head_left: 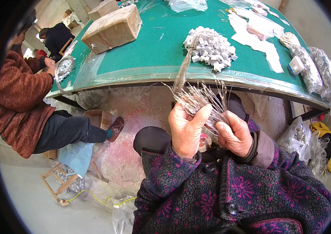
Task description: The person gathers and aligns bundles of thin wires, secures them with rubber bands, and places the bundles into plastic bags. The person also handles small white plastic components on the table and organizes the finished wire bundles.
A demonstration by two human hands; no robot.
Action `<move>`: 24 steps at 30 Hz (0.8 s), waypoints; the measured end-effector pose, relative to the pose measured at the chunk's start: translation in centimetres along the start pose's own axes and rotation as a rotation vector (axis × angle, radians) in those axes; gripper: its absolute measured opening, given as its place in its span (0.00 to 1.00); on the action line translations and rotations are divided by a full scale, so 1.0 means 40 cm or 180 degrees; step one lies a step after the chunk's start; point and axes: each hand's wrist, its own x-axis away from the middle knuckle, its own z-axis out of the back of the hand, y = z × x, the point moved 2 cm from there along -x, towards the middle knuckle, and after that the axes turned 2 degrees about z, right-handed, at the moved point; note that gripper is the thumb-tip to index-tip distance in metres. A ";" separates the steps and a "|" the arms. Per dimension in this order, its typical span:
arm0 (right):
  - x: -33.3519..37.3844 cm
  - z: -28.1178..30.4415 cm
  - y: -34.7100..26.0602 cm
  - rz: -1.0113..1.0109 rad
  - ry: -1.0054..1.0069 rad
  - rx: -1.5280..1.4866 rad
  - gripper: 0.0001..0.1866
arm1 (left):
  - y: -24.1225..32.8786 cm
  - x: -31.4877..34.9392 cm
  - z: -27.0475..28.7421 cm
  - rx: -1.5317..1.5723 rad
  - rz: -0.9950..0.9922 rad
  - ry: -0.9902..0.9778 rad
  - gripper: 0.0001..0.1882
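My left hand (187, 132) is closed round a thick bundle of thin greyish-beige strings (196, 100), its thumb laid across them. The loose string ends fan out above my fingers. At the bundle's right side my right hand (235, 134) pinches strings between thumb and fingers; how many it holds is hidden. A hank of similar strings (181, 76) hangs over the table edge just beyond my left hand. It runs up to a heap of small white block-shaped pieces (214, 52) on the green table (153, 50).
A taped cardboard box (113, 29) stands at the table's back left. White paper pieces (269, 54) and filled clear bags (325, 72) lie on the right. To my left sits a person in a brown patterned jacket (25, 97), near a wooden stool (66, 185). Plastic bags (298, 136) rest below right.
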 end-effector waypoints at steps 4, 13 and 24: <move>0.004 0.007 0.008 -0.0225 0.0027 -0.0347 0.08 | -0.006 0.001 0.004 0.0131 -0.0104 0.0005 0.10; -0.011 0.023 0.021 0.1171 0.0042 0.1488 0.07 | -0.023 0.003 0.013 0.0558 -0.0190 0.0245 0.12; -0.007 0.018 0.012 0.0310 -0.0052 0.0666 0.07 | -0.021 0.006 0.030 0.0370 -0.0188 0.0122 0.12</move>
